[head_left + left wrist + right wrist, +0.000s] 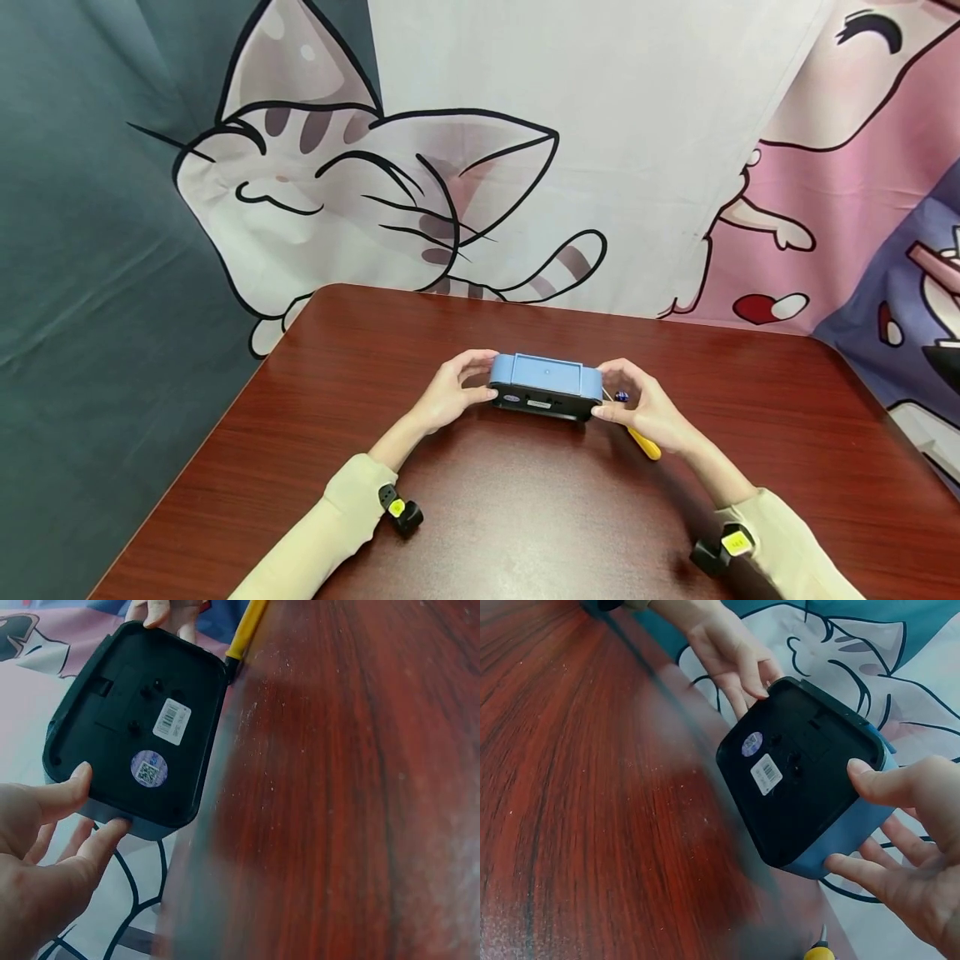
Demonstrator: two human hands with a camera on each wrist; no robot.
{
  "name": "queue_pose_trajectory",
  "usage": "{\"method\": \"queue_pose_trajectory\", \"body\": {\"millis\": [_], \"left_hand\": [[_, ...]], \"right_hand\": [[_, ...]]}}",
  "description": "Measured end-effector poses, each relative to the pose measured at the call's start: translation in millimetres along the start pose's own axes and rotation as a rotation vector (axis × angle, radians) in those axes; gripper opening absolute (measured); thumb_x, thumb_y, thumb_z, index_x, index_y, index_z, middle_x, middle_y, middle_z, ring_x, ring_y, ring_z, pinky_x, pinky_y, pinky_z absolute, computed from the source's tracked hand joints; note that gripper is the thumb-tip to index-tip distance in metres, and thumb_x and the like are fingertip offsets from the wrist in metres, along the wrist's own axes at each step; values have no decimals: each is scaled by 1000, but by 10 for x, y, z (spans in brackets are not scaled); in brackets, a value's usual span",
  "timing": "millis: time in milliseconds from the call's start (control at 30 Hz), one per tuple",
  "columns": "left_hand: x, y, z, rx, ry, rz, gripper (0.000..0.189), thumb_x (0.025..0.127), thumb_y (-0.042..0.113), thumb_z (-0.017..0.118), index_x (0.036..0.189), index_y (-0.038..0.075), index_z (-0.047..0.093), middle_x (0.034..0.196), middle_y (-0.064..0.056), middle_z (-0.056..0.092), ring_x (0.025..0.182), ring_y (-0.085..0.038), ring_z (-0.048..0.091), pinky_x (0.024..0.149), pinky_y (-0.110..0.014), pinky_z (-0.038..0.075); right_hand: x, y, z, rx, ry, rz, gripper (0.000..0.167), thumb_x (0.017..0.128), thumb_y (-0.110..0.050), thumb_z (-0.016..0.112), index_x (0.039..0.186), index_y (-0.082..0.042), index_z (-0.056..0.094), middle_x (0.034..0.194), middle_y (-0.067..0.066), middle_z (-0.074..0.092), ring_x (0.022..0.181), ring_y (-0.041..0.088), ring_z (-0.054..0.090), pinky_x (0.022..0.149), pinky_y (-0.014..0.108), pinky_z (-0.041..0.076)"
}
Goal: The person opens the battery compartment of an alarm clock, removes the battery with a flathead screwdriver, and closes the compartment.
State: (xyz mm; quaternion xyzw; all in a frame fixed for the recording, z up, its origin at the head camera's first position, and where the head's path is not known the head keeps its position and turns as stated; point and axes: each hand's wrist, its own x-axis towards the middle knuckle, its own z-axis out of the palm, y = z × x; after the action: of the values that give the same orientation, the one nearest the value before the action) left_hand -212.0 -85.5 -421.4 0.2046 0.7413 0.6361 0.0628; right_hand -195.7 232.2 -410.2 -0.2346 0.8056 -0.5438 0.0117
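A blue plastic box (547, 375) with a black base (120, 712) is held between both hands over the table, its base tilted toward me. My left hand (446, 396) grips the left end, thumb on the black base and fingers on the blue shell. At the opposite end, my right hand (647, 410) holds it the same way. A white barcode label (172, 721) and a round purple sticker (149, 769) show on the base. Partly behind the right hand lies a screwdriver (645, 443) with a yellow handle.
The brown wood-grain table (480, 525) runs back to a cloth printed with cartoon cats (645, 167). A small dark blue item (622, 397) sits just past the right fingers. Each forearm wears a black wrist camera (405, 515) over a pale sleeve.
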Motion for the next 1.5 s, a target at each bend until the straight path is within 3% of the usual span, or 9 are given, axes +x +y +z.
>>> {"method": "queue_pose_trajectory", "body": {"millis": [167, 433, 633, 800, 933, 1100, 1233, 1500], "left_hand": [[-2, 26, -14, -28, -12, -66, 54, 88, -1, 65, 139, 1, 47, 141, -20, 49, 130, -34, 47, 101, -35, 51], [-7, 73, -63, -20, -59, -214, 57, 90, 9, 65, 141, -1, 44, 143, -20, 48, 128, -32, 50, 102, -37, 50], [-4, 120, -60, -126, -81, -347, 55, 90, -3, 57, 142, -5, 40, 138, -28, 49, 114, -36, 59, 96, -38, 53], [34, 139, -23, -249, -21, -407, 47, 95, -5, 43, 142, -7, 38, 141, -29, 44, 120, -35, 55, 101, -39, 49], [53, 163, 46, -278, 58, -421, 47, 101, 16, 47, 141, -8, 40, 142, -26, 46, 122, -34, 54, 99, -39, 52], [44, 201, 142, -250, 183, -434, 53, 98, 31, 55, 135, -7, 49, 133, -24, 56, 118, -31, 59, 89, -36, 57], [35, 214, 187, -239, 263, -447, 49, 94, 30, 60, 128, -5, 57, 126, -23, 61, 111, -29, 63, 83, -34, 60], [26, 175, 215, -280, 327, -451, 35, 89, 18, 58, 115, -4, 67, 120, -21, 65, 98, -20, 66, 73, -27, 60]], "right_hand": [[-19, 15, 10, 27, 11, -16, 45, 78, 5, 74, 116, 2, 51, 97, -3, 62, 85, 9, 59, 69, 18, 53], [-21, -2, 24, 48, 24, -36, 47, 75, 7, 75, 115, 2, 52, 102, -4, 64, 84, 9, 61, 76, 16, 55], [-19, 27, 45, 146, -12, -74, 48, 74, 12, 74, 116, 8, 50, 109, -7, 63, 90, 11, 63, 89, 19, 54], [-10, 62, 66, 200, -26, -112, 49, 72, 18, 71, 116, 10, 49, 111, -8, 63, 95, 8, 63, 91, 20, 54], [0, 88, 91, 224, -38, -149, 51, 70, 23, 69, 115, 11, 49, 114, -6, 62, 98, 6, 62, 93, 21, 53], [-1, 100, 125, 231, -46, -176, 53, 67, 26, 70, 114, 11, 50, 117, -4, 58, 102, 7, 61, 95, 23, 53], [-7, 109, 137, 222, -46, -188, 52, 67, 23, 72, 114, 11, 52, 119, -2, 58, 106, 8, 61, 95, 24, 52], [-14, 82, 130, 187, -23, -171, 61, 64, 25, 72, 121, 13, 53, 125, 2, 57, 117, 6, 56, 94, 23, 52]]}}
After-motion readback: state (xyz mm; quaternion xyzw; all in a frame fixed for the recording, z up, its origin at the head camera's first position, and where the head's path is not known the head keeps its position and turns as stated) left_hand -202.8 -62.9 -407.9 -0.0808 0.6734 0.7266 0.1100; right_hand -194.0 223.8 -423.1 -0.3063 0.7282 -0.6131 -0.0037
